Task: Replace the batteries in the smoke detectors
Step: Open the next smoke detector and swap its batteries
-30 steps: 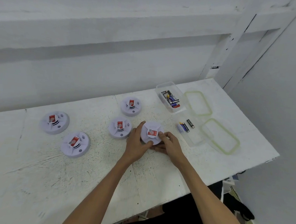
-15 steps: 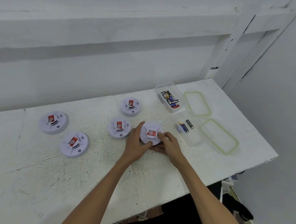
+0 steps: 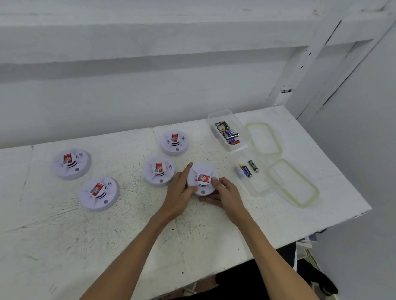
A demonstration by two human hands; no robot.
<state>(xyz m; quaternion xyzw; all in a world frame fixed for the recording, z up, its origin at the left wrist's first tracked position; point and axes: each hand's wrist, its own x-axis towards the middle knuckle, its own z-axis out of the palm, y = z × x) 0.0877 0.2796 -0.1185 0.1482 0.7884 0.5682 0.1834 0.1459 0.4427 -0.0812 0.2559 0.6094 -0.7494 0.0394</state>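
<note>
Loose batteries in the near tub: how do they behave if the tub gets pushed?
Probably roll: the batteries are cylinders lying on their sides, with bare floor around them in the near tub. Its walls should likely keep them in. The tub looks thin, clear and nearly empty, so it likely slides easily.

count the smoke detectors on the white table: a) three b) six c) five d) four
c: four smoke detectors lie free on the table, and the fifth smoke detector is gripped between the left hand and right hand.
</note>
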